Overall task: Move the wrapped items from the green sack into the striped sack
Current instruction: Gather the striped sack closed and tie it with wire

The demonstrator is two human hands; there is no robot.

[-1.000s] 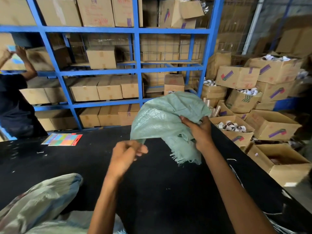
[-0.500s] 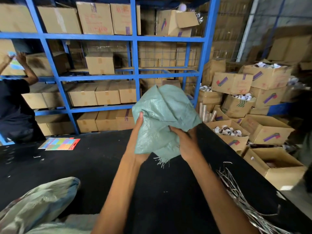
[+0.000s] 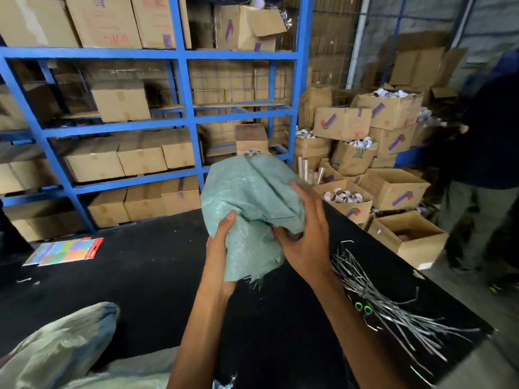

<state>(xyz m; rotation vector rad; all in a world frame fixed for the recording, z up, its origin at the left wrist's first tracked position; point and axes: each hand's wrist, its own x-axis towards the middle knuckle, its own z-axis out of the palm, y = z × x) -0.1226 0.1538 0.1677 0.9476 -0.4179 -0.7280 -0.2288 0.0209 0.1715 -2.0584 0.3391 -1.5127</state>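
— Inspector: Where is the green sack (image 3: 252, 197) sitting?
— Operator: I am seeing it held above the black table (image 3: 140, 276). The left hand (image 3: 222, 248) is gripping its left side, fingers hidden behind the cloth. The right hand (image 3: 306, 237) is clasping the right side, thumb tucking under a fold.
— Inspector: Contents?
— Operator: I cannot tell; the cloth is hiding them. The striped sack (image 3: 61, 346) is lying near left, cut off by the frame.

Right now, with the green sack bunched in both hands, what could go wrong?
The frayed edge of the green sack hangs down over the black table, away from the striped sack; anything left inside could drop there. The silver strips beside the right hand could snag the fraying or get swept off.
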